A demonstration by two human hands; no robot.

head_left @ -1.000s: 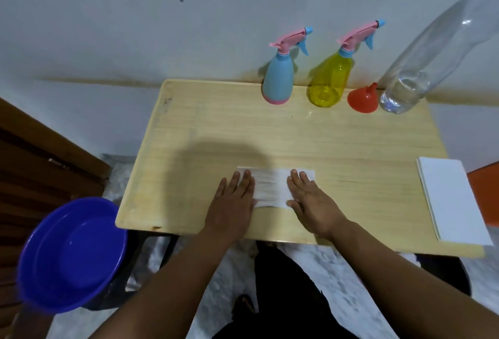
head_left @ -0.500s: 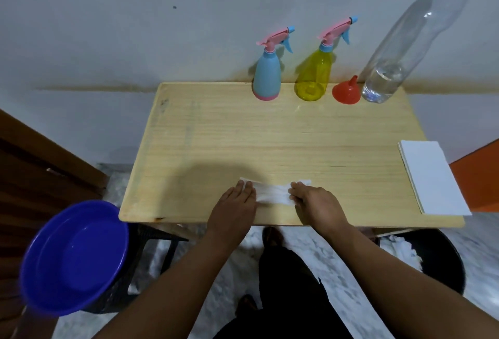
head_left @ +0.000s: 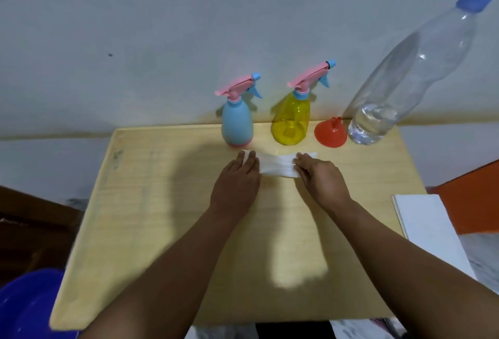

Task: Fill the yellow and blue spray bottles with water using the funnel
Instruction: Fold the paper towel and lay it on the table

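Observation:
The blue spray bottle [head_left: 237, 125] and the yellow spray bottle [head_left: 292, 120] stand upright at the table's far edge, both with pink trigger heads on. A red funnel [head_left: 330, 133] rests mouth-down right of the yellow one. Beside it stands a tall clear water bottle [head_left: 405, 76] with a blue cap and a little water at the bottom. A white tissue [head_left: 276, 165] lies flat just in front of the spray bottles. My left hand [head_left: 235, 179] presses its left end and my right hand [head_left: 321, 176] presses its right end, fingers flat.
The wooden table [head_left: 162, 203] stands against a grey wall. A stack of white paper [head_left: 426, 228] lies at its right edge. A blue basin [head_left: 29, 306] sits low at the left, off the table. An orange surface [head_left: 475, 198] shows at the right.
Both hands have slid the tissue from the table's near edge to the far side, just in front of the spray bottles. The view has moved closer to the table.

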